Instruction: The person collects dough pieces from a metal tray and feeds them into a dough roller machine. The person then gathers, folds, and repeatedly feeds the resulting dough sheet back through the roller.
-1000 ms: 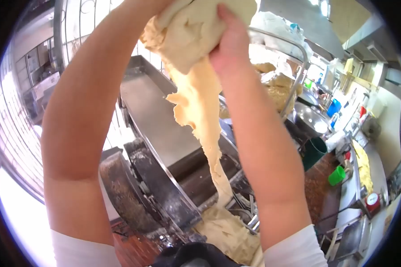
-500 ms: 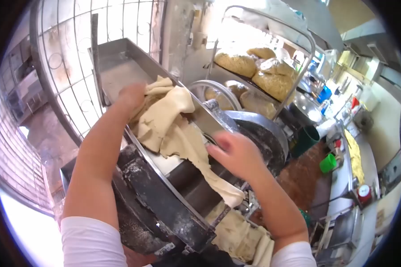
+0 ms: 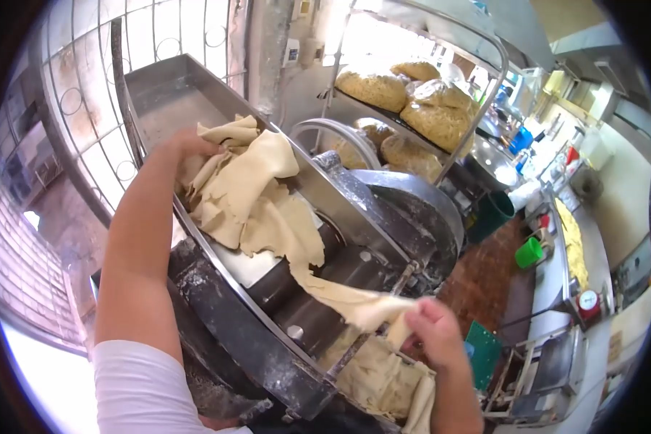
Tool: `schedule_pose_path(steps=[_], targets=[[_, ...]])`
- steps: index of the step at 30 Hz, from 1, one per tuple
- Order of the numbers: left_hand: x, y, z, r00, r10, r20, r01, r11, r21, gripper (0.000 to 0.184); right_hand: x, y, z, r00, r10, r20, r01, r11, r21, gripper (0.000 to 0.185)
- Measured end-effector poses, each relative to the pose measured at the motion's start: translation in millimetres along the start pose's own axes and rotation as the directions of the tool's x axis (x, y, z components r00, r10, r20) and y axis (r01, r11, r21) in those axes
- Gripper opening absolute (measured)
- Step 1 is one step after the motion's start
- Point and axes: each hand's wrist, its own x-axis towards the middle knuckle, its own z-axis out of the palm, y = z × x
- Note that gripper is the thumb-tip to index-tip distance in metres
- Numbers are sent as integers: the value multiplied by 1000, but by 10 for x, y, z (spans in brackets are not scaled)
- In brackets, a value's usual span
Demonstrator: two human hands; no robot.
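A crumpled sheet of pale dough (image 3: 257, 195) lies in the metal trough of a roller machine, and a long strip of it stretches down over the dark rollers (image 3: 325, 293). At the upper left, my left hand (image 3: 194, 148) is closed at the folded edge of the sheet, its fingertips partly hidden by dough. The strip's lower end is pinched between the thumb and fingers of my right hand (image 3: 437, 333), just past the rollers. Beneath the rollers, more folded dough (image 3: 383, 380) is piled, partly under a thin metal bar.
The trough's steel wall (image 3: 224, 94) rises behind the dough. A rounded machine guard (image 3: 419, 210) stands right of the rollers. Beyond it, a rack (image 3: 503, 72) carries several bagged loaf-like masses (image 3: 437, 119). A counter at right holds a green cup (image 3: 529, 252) and a scale (image 3: 589, 300).
My right hand has moved down and right and now grips the strip's end, lifting it to the right. My left hand stays by the folded dough. The view has shifted slightly.
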Motion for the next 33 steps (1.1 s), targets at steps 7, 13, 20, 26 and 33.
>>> schedule_pose_path(steps=[7, 13, 20, 26, 33], targets=[[-90, 155, -26, 954, -90, -285, 137, 979, 151, 51, 1796, -827, 1299, 973, -65, 223, 58, 998, 39, 29], [107, -96, 17, 986, 53, -157, -31, 989, 142, 51, 2270, -718, 2051, 948, 278, 152, -240, 943, -231, 71], [205, -65, -63, 937, -43, -347, 146, 950, 277, 41, 2588, -812, 2429, 991, 59, 121, -75, 988, 138, 39], [28, 66, -181, 859, -179, -480, 238, 969, 63, 38, 2206, -601, 2193, 927, -180, 329, -134, 660, 739, 39], [168, 55, -14, 950, -196, -243, 272, 902, 335, 44, 1711, -1106, 1492, 815, 556, 162, -120, 436, -892, 37]])
